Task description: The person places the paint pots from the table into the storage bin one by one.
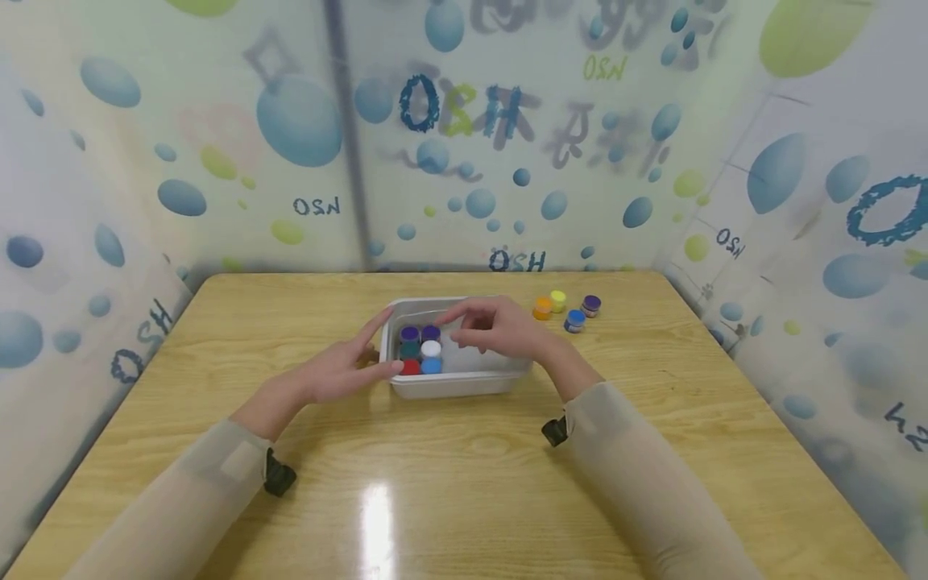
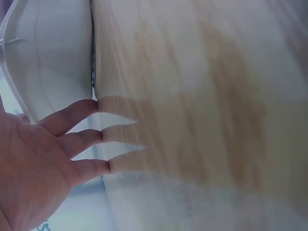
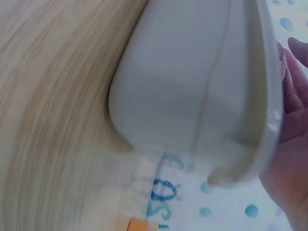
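Observation:
A white plastic tub (image 1: 464, 385) stands on the table. Small lidded jars fill its left part: two with purple lids (image 1: 409, 333) at the back, dark green (image 1: 409, 350) and white (image 1: 431, 349) in the middle, red (image 1: 411, 367) and blue (image 1: 431, 366) in front. My left hand (image 1: 337, 370) spans the tub's left end, thumb at the near rim, index finger along the far corner; in the left wrist view its other fingertips touch the table. Over the tub's inside, my right hand (image 1: 500, 326) has its index fingertip beside the right purple lid, with nothing visible between finger and thumb.
Behind the tub on the right, a loose group of jars stands on the wooden table (image 1: 464, 475): orange (image 1: 542, 308), yellow (image 1: 557, 301), blue (image 1: 575, 321) and purple (image 1: 590, 305). Patterned cloth walls (image 1: 478, 201) enclose the table's back and sides.

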Tool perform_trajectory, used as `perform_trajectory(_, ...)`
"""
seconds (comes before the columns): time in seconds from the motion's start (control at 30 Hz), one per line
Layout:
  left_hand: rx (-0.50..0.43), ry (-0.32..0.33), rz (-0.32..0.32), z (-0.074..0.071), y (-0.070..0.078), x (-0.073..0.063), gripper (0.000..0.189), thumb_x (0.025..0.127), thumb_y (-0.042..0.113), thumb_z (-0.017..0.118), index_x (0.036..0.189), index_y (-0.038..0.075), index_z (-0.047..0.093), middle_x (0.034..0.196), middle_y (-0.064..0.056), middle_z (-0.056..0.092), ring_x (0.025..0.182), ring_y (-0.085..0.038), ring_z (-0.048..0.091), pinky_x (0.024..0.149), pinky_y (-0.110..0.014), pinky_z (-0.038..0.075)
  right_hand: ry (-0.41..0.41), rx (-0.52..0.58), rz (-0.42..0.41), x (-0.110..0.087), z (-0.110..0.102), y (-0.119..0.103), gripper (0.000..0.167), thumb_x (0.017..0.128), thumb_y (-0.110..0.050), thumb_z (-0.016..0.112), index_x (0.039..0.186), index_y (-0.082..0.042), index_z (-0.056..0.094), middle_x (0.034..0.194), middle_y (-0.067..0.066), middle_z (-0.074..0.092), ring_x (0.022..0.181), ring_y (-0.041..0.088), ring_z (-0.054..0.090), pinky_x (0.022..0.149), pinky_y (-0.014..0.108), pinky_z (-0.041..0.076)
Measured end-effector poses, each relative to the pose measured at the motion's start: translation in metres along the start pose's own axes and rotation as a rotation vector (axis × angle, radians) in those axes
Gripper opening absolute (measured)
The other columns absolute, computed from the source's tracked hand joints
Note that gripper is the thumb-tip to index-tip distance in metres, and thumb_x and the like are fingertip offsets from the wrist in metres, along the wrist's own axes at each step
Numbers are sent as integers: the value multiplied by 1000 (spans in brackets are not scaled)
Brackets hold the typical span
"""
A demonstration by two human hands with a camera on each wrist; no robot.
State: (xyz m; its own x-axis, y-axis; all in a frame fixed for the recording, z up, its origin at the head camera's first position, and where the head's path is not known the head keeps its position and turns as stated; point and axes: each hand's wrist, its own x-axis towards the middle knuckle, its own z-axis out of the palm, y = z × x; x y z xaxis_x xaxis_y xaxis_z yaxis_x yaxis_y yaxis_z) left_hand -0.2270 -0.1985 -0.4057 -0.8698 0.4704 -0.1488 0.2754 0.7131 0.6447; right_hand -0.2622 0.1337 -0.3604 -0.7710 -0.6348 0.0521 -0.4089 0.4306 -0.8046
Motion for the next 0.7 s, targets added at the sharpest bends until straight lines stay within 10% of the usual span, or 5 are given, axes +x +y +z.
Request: perform_trajectory(0.7, 11, 7, 32, 0, -2, 0, 98, 107, 70, 55, 176, 42, -9, 161, -31, 55, 149, -58, 51, 121, -74, 40, 188, -67, 198, -86, -72, 71, 35, 107, -25, 74, 137, -7, 73, 99, 16, 76, 73, 23, 63, 69, 41, 57)
